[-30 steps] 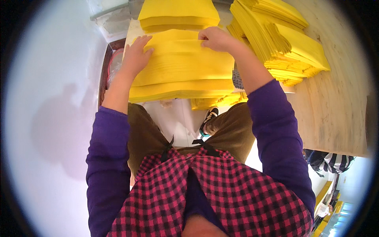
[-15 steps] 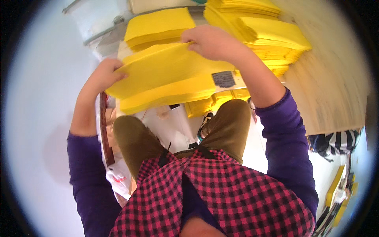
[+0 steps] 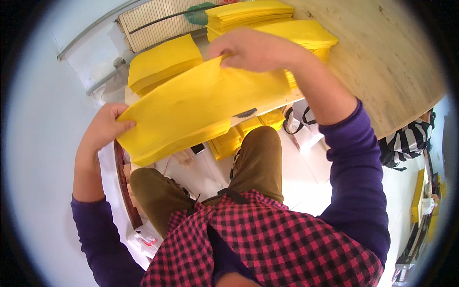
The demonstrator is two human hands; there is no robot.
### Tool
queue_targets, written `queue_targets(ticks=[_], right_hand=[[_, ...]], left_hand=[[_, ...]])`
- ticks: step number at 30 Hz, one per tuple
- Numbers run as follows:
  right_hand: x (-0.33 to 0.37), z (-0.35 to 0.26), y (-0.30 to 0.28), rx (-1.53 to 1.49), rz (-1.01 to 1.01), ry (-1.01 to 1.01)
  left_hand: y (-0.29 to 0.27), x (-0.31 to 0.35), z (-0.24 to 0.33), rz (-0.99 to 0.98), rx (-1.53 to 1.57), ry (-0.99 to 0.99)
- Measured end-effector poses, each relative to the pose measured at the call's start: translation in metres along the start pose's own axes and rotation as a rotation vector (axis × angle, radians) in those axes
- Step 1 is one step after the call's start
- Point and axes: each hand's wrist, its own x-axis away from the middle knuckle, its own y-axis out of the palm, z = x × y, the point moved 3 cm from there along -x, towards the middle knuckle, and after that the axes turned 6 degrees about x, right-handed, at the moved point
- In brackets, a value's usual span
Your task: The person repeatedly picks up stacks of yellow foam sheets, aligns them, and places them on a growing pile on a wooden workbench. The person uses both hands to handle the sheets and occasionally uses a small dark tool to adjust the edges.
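A long yellow sheet (image 3: pixel 201 95), soft like felt or cloth, stretches slantwise between my two hands. My left hand (image 3: pixel 106 125) pinches its left end between thumb and fingers. Higher up, my right hand (image 3: pixel 256 49) has its fingers closed on the far edge of the sheet. Just beyond the sheet is a neat yellow stack (image 3: pixel 165 60). More piled yellow sheets (image 3: pixel 251 13) lie behind my right hand, and my right forearm partly covers a further yellow pile (image 3: pixel 306 33). Whatever is directly under the held sheet is mostly hidden; a dark grey ridged piece (image 3: pixel 246 113) peeks out at its near edge.
To the right spreads a big wooden tabletop (image 3: pixel 382 62). A pale slatted panel (image 3: pixel 165 24) stands at the back, with a green item (image 3: pixel 198 14) by it. Lower down are yellow bundles (image 3: pixel 239 138), a white bag (image 3: pixel 306 129) and a black-and-white striped bag (image 3: pixel 409 143).
The view has shifted, so the slatted panel shows more. My hands keep hold of the sheet, which now covers most of the dark grey piece; my left hand is lower in the picture.
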Motion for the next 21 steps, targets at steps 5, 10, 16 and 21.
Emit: queue_targets(ticks=[5,10,16,21], right_hand=[[0.021,0.019,-0.032,0.108,-0.026,0.050],[0.036,0.051,-0.052,0.143,-0.007,0.179],[0.045,0.094,-0.104,0.285,0.130,0.209],[0.042,0.144,-0.151,0.704,0.364,0.360]], left_hand=[[-0.001,-0.027,0.036,0.056,-0.107,0.112],[-0.006,-0.050,0.072,0.088,-0.102,0.236],[-0.021,-0.093,0.135,0.193,-0.250,0.416],[-0.012,-0.148,0.191,0.506,-0.438,0.663]])
